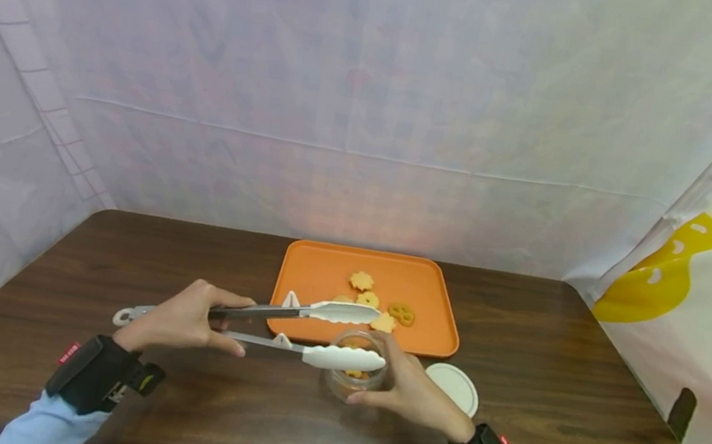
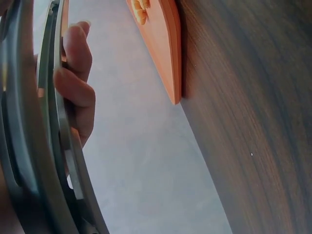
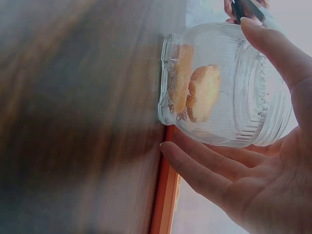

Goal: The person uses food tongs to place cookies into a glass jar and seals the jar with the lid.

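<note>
A pair of metal tongs with white scalloped tips (image 1: 345, 358) is held by my left hand (image 1: 180, 323), thumb on one arm and fingers on the other. The tongs' arms stand apart, with nothing gripped between the tips, one of which overlaps the jar in the head view. My right hand (image 1: 404, 390) holds the clear glass jar (image 3: 226, 53) from its right side, thumb and fingers around it. Inside the jar, low down, lie cookies (image 3: 204, 92). Behind it, an orange tray (image 1: 313, 265) bears a flower-shaped cookie (image 1: 362, 280), a pretzel-shaped cookie (image 1: 402, 313) and several others.
A round white lid (image 1: 454, 389) lies on the brown wooden table (image 1: 202, 412), right of the jar. A pale cloth (image 1: 345, 100) hangs behind the table. On the right-hand cloth is a yellow shape (image 1: 655, 280).
</note>
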Tool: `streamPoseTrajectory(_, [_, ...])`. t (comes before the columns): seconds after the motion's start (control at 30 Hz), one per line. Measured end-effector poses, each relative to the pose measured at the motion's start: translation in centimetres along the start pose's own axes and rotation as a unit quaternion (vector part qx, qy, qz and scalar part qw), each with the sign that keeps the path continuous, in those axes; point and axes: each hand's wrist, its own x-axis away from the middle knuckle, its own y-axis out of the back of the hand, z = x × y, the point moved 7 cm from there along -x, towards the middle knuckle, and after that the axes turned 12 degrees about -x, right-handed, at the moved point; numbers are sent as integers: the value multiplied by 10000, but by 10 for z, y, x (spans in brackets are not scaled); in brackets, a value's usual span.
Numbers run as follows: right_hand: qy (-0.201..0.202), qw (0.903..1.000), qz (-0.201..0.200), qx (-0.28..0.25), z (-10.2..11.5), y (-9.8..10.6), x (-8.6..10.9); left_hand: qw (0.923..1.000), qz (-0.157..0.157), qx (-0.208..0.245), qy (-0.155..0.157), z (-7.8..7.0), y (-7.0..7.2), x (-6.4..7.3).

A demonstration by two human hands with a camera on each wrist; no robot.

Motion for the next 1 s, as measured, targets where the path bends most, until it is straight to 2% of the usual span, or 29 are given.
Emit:
streamPoseTrajectory(0.13, [34,9999,-67,103,1,2,0,9999,-100,-16,3,0,2,0])
streamPoseTrajectory(0.33, [-4,9998,-137,110,0,3,0,9984,-525,-202,-14,2,7,0])
streamPoseTrajectory(0.57, [-94,9998,-100,165,-1,2,0,9943,-950,-426,235,9,12,0])
streamPoseTrajectory(0.73, [-76,9999,-68,96,-1,2,0,9922,-996,-561,505,16,12,0])
streamPoseTrajectory(1.0, [-238,9997,3,-40,-2,1,1,9863,-847,-1051,944,30,3,-2])
